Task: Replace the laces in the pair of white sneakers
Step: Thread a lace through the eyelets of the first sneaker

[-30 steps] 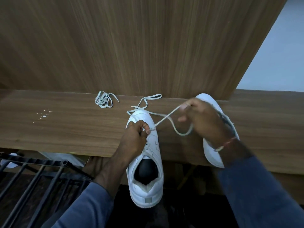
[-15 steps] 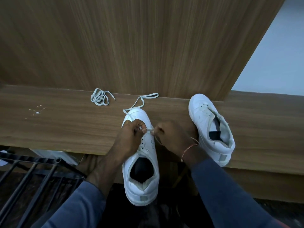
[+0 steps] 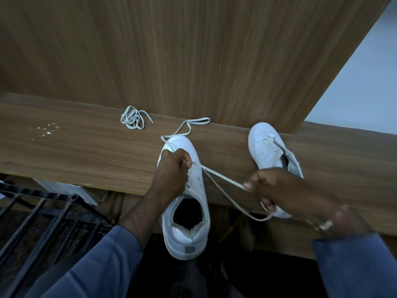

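Pinching the lace point(image 3: 223, 177) at the eyelets, the left hand point(image 3: 171, 171) steadies the sneaker point(image 3: 189, 235), whose heel overhangs the bench's point(image 3: 86, 151) near edge. The right hand point(image 3: 277, 188) is clenched round the same lace's free run, taut toward the right. The flat lace looks light, limp and probably slippery, so it is best gripped close to its tip.

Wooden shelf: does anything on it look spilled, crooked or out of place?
White flecks lie scattered on the left part of the shelf, like a spill. The sneaker being laced hangs its heel over the front edge, steadied by the left hand, which pinches its lace.
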